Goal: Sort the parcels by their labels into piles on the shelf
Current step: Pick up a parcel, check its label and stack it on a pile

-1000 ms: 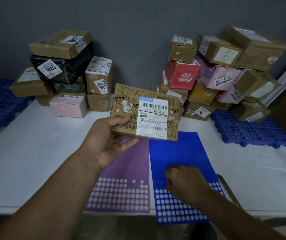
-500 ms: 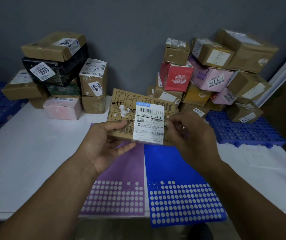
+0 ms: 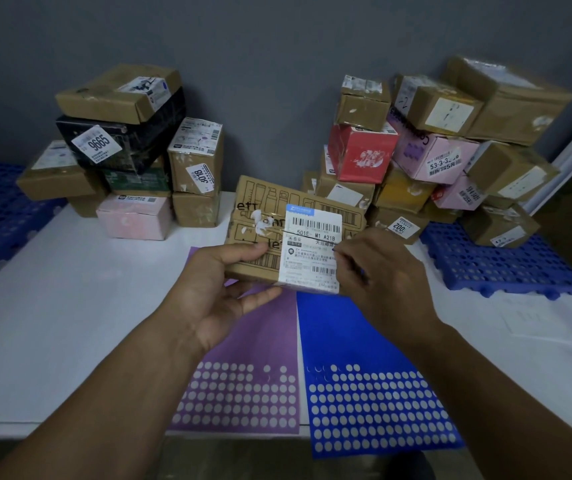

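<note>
Head view: nearest, a purple dot sheet (image 3: 243, 341) and a blue dot sheet (image 3: 346, 341) lie side by side on the white table (image 3: 70, 306). Above them the left hand (image 3: 222, 292) grips a brown parcel (image 3: 263, 209), thumb on top and fingers beneath, while the right hand (image 3: 381, 282) pinches it at the right edge of its white label (image 3: 312, 251). Behind, a left pile (image 3: 121, 140) and a right pile (image 3: 433, 150) of parcels stand well apart against the grey wall (image 3: 277, 64).

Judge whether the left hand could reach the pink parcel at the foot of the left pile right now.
Probably not yet: the left hand grips the brown parcel. Otherwise the way looks free, only bare table lying between it and the pink parcel.
</note>
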